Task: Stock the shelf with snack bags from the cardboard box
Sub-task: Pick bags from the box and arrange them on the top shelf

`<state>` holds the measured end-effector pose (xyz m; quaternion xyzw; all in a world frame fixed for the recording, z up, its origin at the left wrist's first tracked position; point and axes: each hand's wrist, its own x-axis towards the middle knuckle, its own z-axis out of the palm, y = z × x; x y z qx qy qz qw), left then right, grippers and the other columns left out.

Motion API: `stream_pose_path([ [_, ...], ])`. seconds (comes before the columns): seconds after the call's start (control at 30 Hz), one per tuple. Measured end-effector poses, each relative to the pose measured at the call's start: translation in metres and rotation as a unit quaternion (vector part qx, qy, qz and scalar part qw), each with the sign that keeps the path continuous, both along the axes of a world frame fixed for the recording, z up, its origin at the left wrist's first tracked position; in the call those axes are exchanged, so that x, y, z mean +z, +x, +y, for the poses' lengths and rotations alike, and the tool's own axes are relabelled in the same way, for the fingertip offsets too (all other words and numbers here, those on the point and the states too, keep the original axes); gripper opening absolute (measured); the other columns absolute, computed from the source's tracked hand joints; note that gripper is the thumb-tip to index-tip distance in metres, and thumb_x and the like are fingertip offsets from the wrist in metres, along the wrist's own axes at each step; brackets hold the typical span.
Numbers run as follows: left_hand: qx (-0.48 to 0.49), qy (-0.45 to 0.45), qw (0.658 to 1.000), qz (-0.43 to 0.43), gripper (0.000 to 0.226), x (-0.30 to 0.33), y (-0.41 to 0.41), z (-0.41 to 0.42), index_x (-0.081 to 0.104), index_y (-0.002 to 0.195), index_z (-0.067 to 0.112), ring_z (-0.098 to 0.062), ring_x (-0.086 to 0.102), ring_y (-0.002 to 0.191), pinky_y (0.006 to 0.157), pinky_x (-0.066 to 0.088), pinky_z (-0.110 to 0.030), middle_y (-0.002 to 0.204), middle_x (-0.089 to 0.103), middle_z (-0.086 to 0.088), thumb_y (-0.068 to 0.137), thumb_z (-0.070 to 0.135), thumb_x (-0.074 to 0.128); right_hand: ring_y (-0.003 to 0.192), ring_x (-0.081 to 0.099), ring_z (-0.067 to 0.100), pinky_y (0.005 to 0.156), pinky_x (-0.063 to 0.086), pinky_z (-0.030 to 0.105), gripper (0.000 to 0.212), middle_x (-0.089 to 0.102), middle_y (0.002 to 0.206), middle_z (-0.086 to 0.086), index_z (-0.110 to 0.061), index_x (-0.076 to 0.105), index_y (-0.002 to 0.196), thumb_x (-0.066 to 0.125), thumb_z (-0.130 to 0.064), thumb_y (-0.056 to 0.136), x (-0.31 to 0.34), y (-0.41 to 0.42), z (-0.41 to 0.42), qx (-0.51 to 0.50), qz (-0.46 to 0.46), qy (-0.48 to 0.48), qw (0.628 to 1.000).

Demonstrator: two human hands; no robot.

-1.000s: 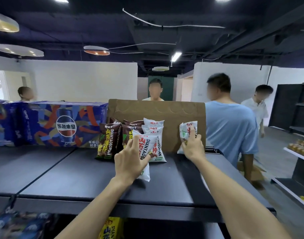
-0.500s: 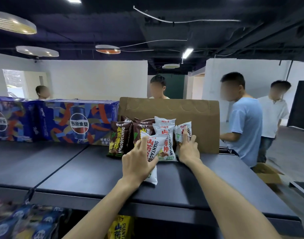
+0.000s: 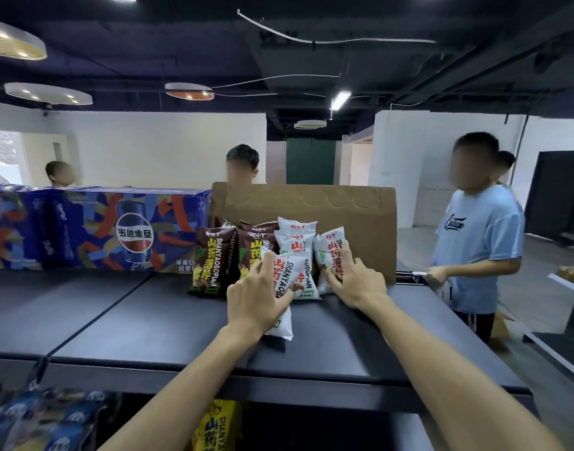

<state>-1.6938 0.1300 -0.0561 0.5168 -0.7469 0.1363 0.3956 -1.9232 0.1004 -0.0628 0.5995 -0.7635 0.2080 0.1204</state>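
On the dark shelf top (image 3: pixel 337 346) stand brown snack bags (image 3: pixel 214 262) and white snack bags (image 3: pixel 295 236), leaning against a brown cardboard sheet (image 3: pixel 354 216). My left hand (image 3: pixel 256 297) grips a white bag with red print (image 3: pixel 284 278) in front of the row, its lower end resting on the shelf. My right hand (image 3: pixel 354 278) holds another white bag (image 3: pixel 329 252) upright at the right end of the row, fingers laid over its front.
A blue Pepsi carton (image 3: pixel 123 229) stands on the shelf to the left of the bags. Several people stand behind and to the right, one in a light blue shirt (image 3: pixel 477 242). A yellow bag (image 3: pixel 217 424) sits on the shelf below. More shelving (image 3: pixel 572 320) stands at the right.
My right hand has brought its white bag leftward against the row of bags. My left hand keeps its bag in about the same place. The view has swung slightly right.
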Motion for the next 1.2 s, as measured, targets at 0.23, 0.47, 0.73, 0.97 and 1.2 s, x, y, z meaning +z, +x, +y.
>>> stream_pose_path([
  [0.23, 0.006, -0.02, 1.0, -0.008, 0.057, 0.01, -0.031, -0.002, 0.043, 0.122, 0.019, -0.027, 0.064, 0.068, 0.049, 0.037, -0.028, 0.099, 0.06, 0.002, 0.08, 0.052, 0.062, 0.11, 0.061, 0.035, 0.086, 0.046, 0.043, 0.07, 0.059, 0.131, 0.007, -0.027, 0.011, 0.153, 0.042, -0.052, 0.096, 0.006, -0.023, 0.02, 0.029, 0.001, 0.024, 0.999],
  [0.47, 0.035, -0.009, 0.999, 0.016, 0.064, 0.01, -0.054, -0.025, 0.039, 0.13, 0.018, -0.027, 0.065, 0.072, 0.047, 0.034, -0.027, 0.104, 0.056, -0.005, 0.082, 0.053, 0.063, 0.108, 0.058, 0.033, 0.085, 0.049, 0.042, 0.077, 0.054, 0.126, 0.007, -0.035, 0.003, 0.152, 0.052, -0.041, 0.093, 0.004, -0.04, 0.046, 0.07, -0.028, 0.021, 0.997],
  [0.73, 0.017, 0.066, 0.996, 0.061, 0.07, -0.016, -0.061, -0.039, 0.03, 0.139, 0.022, -0.034, 0.054, 0.096, 0.057, 0.038, -0.033, 0.118, 0.04, -0.013, 0.082, 0.053, 0.057, 0.106, 0.057, 0.027, 0.086, 0.049, 0.041, 0.077, 0.054, 0.121, 0.003, -0.036, 0.008, 0.152, 0.053, -0.035, 0.09, -0.001, -0.062, 0.061, 0.064, -0.053, 0.036, 0.996],
  [0.97, 0.03, 0.051, 0.997, 0.039, 0.079, -0.023, -0.064, -0.04, 0.01, 0.152, 0.02, -0.037, 0.041, 0.105, 0.093, 0.037, -0.047, 0.127, 0.033, -0.019, 0.09, 0.058, 0.041, 0.098, 0.06, 0.026, 0.083, 0.052, 0.043, 0.072, 0.054, 0.119, 0.002, -0.035, 0.013, 0.15, 0.054, -0.036, 0.091, -0.004, -0.057, 0.073, 0.084, -0.036, 0.052, 0.994],
  [1.2, 0.028, 0.129, 0.991, 0.036, 0.077, -0.027, -0.062, -0.007, 0.012, 0.153, 0.025, -0.039, 0.031, 0.121, 0.101, 0.03, -0.048, 0.139, 0.022, -0.015, 0.089, 0.05, 0.046, 0.1, 0.057, 0.025, 0.086, 0.049, 0.039, 0.065, 0.054, 0.117, 0.002, -0.031, 0.021, 0.148, 0.055, -0.036, 0.092, -0.004, -0.045, 0.091, 0.128, -0.034, 0.057, 0.99],
])
